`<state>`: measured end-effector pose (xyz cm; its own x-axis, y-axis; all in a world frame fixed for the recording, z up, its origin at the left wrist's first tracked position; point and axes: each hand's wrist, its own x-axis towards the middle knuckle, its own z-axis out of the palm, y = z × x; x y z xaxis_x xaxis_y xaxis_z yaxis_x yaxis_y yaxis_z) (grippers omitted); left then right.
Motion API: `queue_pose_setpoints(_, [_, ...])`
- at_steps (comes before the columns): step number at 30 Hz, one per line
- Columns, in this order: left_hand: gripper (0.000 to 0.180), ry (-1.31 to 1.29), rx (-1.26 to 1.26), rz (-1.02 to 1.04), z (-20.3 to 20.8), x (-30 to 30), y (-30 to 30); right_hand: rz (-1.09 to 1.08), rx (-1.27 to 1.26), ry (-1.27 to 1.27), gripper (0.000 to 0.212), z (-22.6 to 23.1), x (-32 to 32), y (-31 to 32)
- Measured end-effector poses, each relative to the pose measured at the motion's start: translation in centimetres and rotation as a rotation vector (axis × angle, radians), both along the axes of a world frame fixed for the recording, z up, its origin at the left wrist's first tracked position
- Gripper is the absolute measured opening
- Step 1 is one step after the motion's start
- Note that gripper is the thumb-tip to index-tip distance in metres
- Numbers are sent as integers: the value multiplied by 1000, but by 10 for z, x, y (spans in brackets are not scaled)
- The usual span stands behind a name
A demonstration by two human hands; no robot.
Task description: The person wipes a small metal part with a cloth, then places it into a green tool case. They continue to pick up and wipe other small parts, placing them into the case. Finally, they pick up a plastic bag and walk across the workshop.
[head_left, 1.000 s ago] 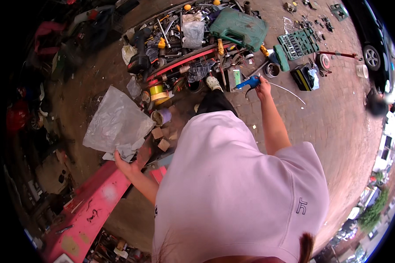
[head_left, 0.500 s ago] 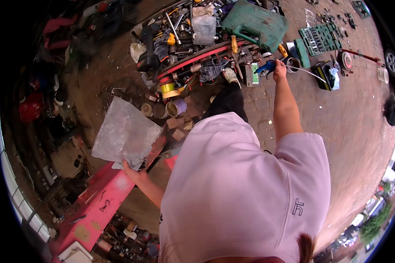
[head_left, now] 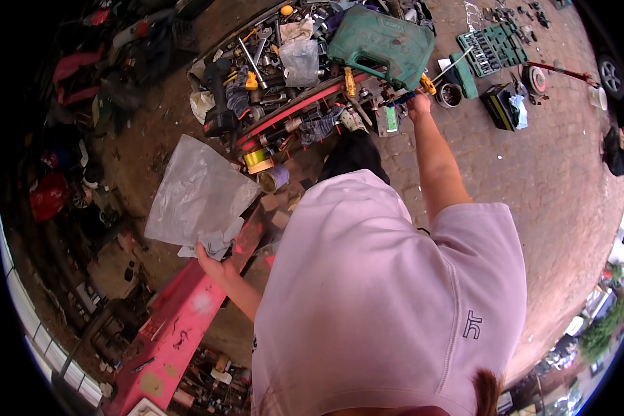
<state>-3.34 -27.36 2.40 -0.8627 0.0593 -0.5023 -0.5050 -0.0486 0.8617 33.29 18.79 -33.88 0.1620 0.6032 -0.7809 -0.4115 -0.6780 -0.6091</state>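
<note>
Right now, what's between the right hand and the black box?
The head view shows a round tin between the right hand and the black box.

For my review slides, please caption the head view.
Left hand holding a translucent plastic sheet; right hand gripping a blue tool near a green case and loose wrenches.

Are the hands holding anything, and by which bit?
The left hand holds a see-through plastic bag by its crumpled lower edge. The right hand holds a blue tool; exactly where is hidden.
</note>
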Motion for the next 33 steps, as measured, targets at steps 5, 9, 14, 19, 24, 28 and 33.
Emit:
queue_pose_setpoints(5, [39,-4,-16,29,-5,0,13,95,17,5,20,17,-4,-10])
queue_pose_setpoints(9, [37,-20,36,28,-6,-4,26,60,5,56,16,18,-5,-16])
queue_pose_setpoints(14, [39,-13,8,63,-5,-3,36,318,3,-124,15,49,-1,-27])
queue_pose_setpoints(19, [38,-4,78,137,-21,-13,21,740,-71,-412,20,48,12,-30])
queue_pose_setpoints(24, [45,-54,37,247,0,8,48,1434,74,-643,27,114,-13,-40])
queue_pose_setpoints(28, [46,-59,25,248,-13,5,41,1553,484,-446,28,177,-72,-39])
queue_pose_setpoints(33, [43,-33,84,236,-39,-3,23,1334,1002,-511,40,212,-169,-10])
